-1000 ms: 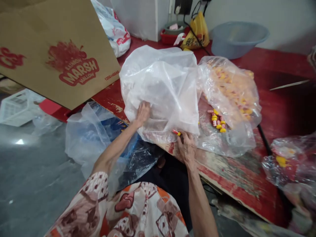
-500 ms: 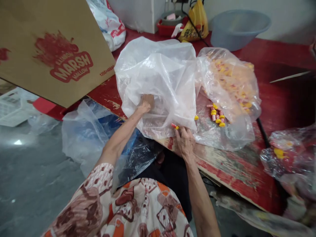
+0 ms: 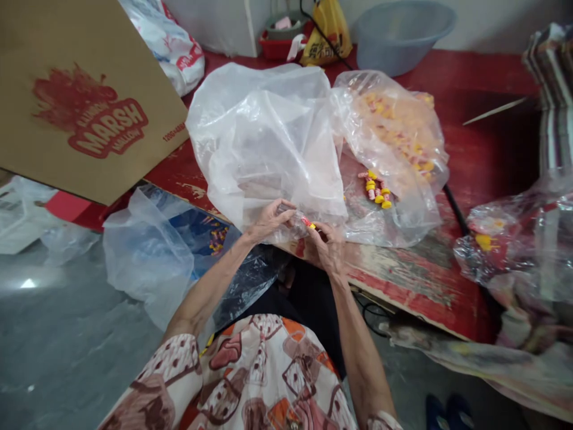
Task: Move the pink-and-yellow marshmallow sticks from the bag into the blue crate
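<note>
My right hand (image 3: 329, 246) pinches a small red-and-yellow piece (image 3: 308, 223) by its yellow end, at the table's front edge. Close beside it, my left hand (image 3: 271, 221) has its fingertips closed on a small clear plastic piece (image 3: 289, 210), whose exact kind I cannot make out. The red end points toward the left fingers. Behind both hands lies a large translucent white plastic bag (image 3: 264, 131). To its right, several loose pink-and-yellow pieces (image 3: 376, 190) rest at the mouth of a clear bag (image 3: 394, 131) filled with more of them.
A marshmallow carton (image 3: 102, 107) stands at left. Below the table edge hangs an open plastic bag (image 3: 147, 245) with several small pieces inside. At the back are a grey-blue basin (image 3: 403, 36) and a yellow bag (image 3: 329, 30). Crumpled clear plastic (image 3: 501, 239) lies at right.
My left hand has come out of the white bag's opening and moved down and right, bringing the clear piece to my right hand. The camera view has shifted slightly.
</note>
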`<state>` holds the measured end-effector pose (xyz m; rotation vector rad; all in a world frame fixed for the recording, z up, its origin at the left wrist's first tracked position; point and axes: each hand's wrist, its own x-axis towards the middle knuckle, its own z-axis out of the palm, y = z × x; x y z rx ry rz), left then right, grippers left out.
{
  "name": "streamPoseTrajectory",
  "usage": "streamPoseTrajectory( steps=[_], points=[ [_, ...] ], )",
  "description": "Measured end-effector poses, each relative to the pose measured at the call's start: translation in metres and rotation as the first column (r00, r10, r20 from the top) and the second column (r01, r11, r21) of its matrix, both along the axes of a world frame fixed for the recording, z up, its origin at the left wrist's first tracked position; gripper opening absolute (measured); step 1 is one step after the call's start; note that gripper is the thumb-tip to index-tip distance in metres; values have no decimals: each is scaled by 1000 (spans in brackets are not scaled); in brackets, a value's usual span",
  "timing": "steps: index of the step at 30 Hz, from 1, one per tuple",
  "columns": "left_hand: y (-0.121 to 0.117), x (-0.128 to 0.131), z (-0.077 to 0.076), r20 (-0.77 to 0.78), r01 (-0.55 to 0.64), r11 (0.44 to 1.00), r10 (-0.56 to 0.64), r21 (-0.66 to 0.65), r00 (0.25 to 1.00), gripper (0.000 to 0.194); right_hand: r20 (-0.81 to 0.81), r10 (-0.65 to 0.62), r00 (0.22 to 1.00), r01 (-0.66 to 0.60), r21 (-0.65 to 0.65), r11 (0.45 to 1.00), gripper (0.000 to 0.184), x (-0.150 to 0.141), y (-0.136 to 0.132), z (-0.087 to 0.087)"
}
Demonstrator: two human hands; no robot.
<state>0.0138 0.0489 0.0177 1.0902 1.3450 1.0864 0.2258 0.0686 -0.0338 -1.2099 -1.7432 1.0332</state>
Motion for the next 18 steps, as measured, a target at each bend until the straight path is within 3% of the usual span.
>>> streamPoseTrajectory(
  steps=[3, 8, 10, 12, 15, 18],
  points=[
    [5, 9, -3, -61, 14, 999, -12, 38, 998, 44, 2, -21, 1000, 21, 4, 1000, 52, 11, -7, 0],
    [12, 22, -11, 75, 38, 999, -37, -7, 997, 45, -42, -83, 996, 83, -3, 997, 55, 22, -12, -4],
    [12, 26, -14, 10, 68, 997, -68, -32, 998, 42, 1, -70, 998, 70, 9, 997, 51, 22, -13, -6],
    [10, 33, -15, -157, 146, 989, -149, -30, 976, 35, 100, -48, 994, 44, 42, 998, 43, 24, -16, -8],
    [5, 52, -15, -479, 262, 965, -220, 22, 850, 19, 241, -112, 964, 87, 116, 990, 37, 35, -27, -12],
    [1, 79, -12, -752, 393, 919, -234, 35, 616, 8, 232, -270, 935, 229, 189, 955, 39, 59, -33, -13]
  ],
)
